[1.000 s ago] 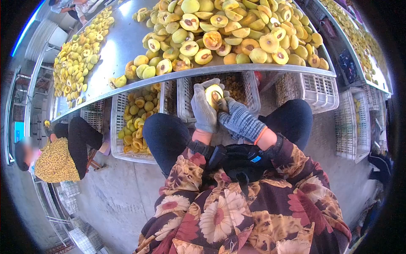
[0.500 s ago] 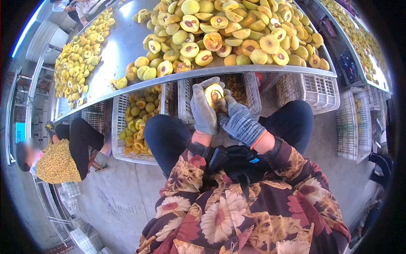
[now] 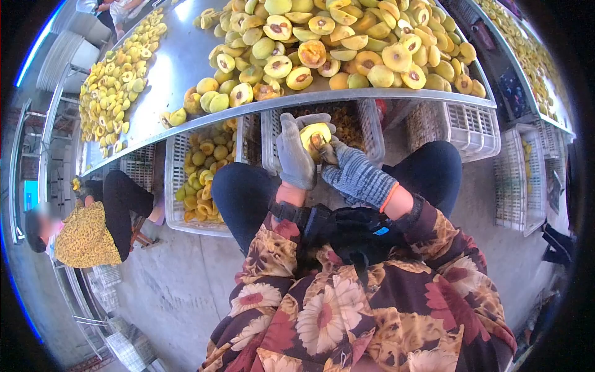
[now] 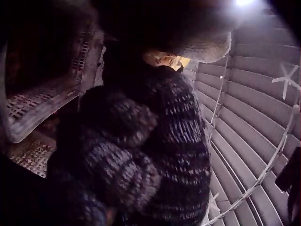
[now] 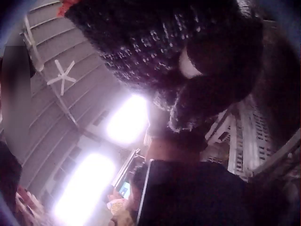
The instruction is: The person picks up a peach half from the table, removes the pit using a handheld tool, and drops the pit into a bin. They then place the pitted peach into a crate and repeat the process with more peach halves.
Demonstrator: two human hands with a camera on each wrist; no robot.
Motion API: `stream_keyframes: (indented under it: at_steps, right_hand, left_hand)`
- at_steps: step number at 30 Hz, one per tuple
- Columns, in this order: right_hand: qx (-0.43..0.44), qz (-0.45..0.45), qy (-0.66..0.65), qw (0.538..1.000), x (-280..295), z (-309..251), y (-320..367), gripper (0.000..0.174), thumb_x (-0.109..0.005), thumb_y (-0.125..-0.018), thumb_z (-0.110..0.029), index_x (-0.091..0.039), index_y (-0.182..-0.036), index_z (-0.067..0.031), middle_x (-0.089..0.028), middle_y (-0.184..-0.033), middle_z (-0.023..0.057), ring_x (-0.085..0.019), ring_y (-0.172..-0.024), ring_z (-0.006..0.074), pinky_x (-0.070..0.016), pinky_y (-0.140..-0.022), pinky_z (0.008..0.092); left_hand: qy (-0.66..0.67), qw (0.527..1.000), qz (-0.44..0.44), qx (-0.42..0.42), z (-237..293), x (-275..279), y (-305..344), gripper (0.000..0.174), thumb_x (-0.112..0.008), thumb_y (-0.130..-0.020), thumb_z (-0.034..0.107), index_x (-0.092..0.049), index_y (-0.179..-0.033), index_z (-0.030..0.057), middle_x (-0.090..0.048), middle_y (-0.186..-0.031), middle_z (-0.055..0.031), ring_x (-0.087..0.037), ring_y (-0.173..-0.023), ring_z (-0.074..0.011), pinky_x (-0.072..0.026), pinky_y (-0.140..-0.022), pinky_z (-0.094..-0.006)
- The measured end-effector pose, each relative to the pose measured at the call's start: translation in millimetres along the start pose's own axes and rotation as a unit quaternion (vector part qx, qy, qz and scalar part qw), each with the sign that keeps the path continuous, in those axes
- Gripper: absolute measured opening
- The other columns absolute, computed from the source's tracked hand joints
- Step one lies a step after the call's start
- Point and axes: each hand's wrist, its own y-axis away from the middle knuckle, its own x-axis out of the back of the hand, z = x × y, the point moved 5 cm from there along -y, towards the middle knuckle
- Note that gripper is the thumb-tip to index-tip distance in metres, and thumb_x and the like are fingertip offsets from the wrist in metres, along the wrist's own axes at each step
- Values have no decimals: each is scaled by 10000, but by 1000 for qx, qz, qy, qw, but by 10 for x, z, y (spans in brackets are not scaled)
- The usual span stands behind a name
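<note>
In the head view my left hand (image 3: 295, 155), in a grey glove, holds a yellow peach half (image 3: 315, 136) with its cut face up. Brown shows at the pit in the middle of that face. My right hand (image 3: 358, 177), in a striped knit glove, is curled with its thumb side right against the fruit. It grips a small tool, mostly hidden by the glove; a pale rounded end (image 5: 189, 66) shows in the right wrist view. From the left wrist, the striped glove (image 4: 176, 141) fills much of the picture, with a bit of the peach half above it.
Ahead is a metal table (image 3: 176, 68) heaped with peach halves (image 3: 372, 56). Beneath its edge stand a crate of peaches (image 3: 197, 228), a crate with brown scraps (image 3: 375, 133) and another white crate (image 3: 474, 133). Another person (image 3: 90, 232) sits at the left.
The peach half stays in my left hand and has tilted slightly. My right hand has shifted a little at the pit. The view has moved slightly.
</note>
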Motion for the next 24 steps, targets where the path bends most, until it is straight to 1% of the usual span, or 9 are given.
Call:
stream_keyframes:
  at_steps: [4, 6, 9, 12, 14, 17, 19, 21, 24]
  right_hand:
    - [-9, -66, -127, 990, 23, -43, 68, 301, -601, -819, -209, -583, -1024, 11, -626, -861, 231, -617, -776, 396, -505, -668, 450]
    - [-8, -139, -86, 987, 32, -77, 94, 249, -571, -844, -176, -590, -1018, 2, -610, -827, 202, -605, -740, 376, -498, -641, 442]
    - [48, -165, -112, 979, 109, -154, 161, 193, -571, -901, -196, -614, -911, -8, -568, -720, 65, -566, -631, 151, -466, -566, 292]
    - [221, -134, -2, 966, 71, -83, 175, 142, -551, -897, -155, -620, -921, -33, -548, -738, 65, -557, -637, 153, -462, -569, 284]
    - [379, -29, 232, 896, 22, -112, 233, 123, -541, -880, -122, -621, -937, -49, -545, -758, 74, -563, -661, 177, -465, -579, 297]
    - [355, -69, 242, 900, -40, -55, 215, 156, -544, -841, -102, -616, -973, -64, -563, -782, 93, -575, -706, 243, -474, -600, 340]
    - [132, -186, -84, 970, 13, -44, 162, 179, -550, -812, -101, -610, -976, -64, -569, -807, 114, -575, -742, 283, -479, -616, 373]
    - [54, -215, -161, 962, -26, -12, 161, 164, -554, -816, -111, -603, -963, -60, -569, -798, 109, -576, -729, 276, -478, -602, 371]
    - [248, -111, 88, 958, -92, 35, 147, 119, -554, -871, -151, -590, -924, -50, -552, -734, 57, -560, -625, 188, -457, -522, 311]
  left_hand:
    - [-16, 998, -42, 41, 16, 2, 6, 749, -235, -961, 597, -592, -986, -61, -654, -824, -168, -636, -665, -221, -546, -635, -309]
    - [-4, 997, -61, 47, 27, -3, -4, 720, -257, -976, 560, -617, -942, -62, -663, -791, -162, -646, -671, -215, -549, -639, -296]
    - [16, 998, -48, 36, -23, 28, -51, 707, -276, -978, 549, -624, -909, -62, -666, -798, -167, -651, -675, -217, -547, -619, -287]
    - [39, 996, -49, 61, -37, 31, -63, 663, -320, -982, 518, -628, -877, -60, -668, -796, -177, -654, -663, -227, -550, -607, -300]
    - [20, 998, -30, 43, -56, 54, -65, 639, -341, -984, 498, -626, -865, -62, -668, -792, -181, -652, -642, -232, -549, -598, -311]
    - [16, 1000, 16, -7, -28, 27, -31, 618, -366, -984, 480, -624, -846, -64, -667, -778, -186, -650, -617, -238, -549, -586, -316]
    - [24, 998, 49, -43, -33, 15, -8, 621, -373, -982, 481, -624, -831, -65, -665, -765, -186, -651, -613, -238, -550, -583, -314]
    - [32, 993, 78, -77, -56, 44, 0, 635, -372, -980, 491, -625, -811, -66, -664, -751, -183, -654, -621, -235, -550, -583, -309]
    - [-6, 1000, -1, -28, -29, 25, -40, 638, -380, -977, 489, -629, -782, -64, -661, -728, -176, -654, -609, -232, -550, -566, -308]
